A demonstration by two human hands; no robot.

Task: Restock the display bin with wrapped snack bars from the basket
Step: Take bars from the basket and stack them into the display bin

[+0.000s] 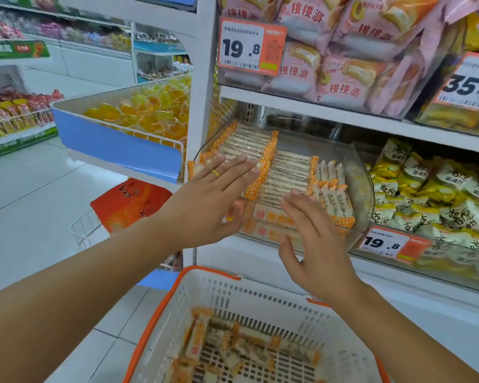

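Presently, nearest you, the basket (pixel 260 294) is holding a loose scatter of wrapped snack bars (pixel 197 338) on its floor. Above it, your right hand (pixel 315 244) is hovering flat-fingered at the display bin (pixel 362 172) front, gripping nothing. Your left hand (pixel 208 197) is reaching further in, fingers straight over the left row, likewise empty. Beyond, stocked bars (pixel 288 167) are lying in neat rows. Judging by the wrappers, these are light, slippery and crumbly; take each across its middle, not by the crimped ends.
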